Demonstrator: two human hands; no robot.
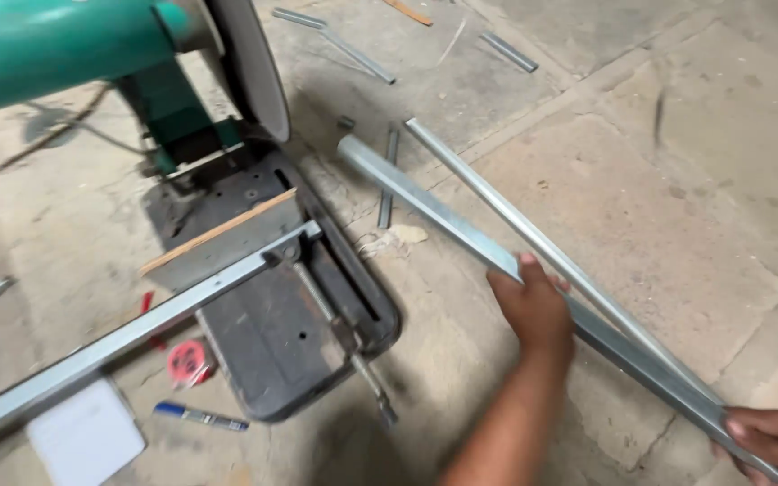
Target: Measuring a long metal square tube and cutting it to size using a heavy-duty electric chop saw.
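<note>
Chop saw [227, 216] and offcuts [387, 180] beside hand-held channel [425, 202]

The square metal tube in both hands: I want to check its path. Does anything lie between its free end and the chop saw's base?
Yes: a short metal offcut lies on the floor between the square tube and the saw base.

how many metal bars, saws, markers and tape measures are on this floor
long metal bars: 3 (held one, thin one, one on the saw)
short metal offcuts: 5
chop saw: 1
blue marker: 1
red tape measure: 1
total: 11
</note>
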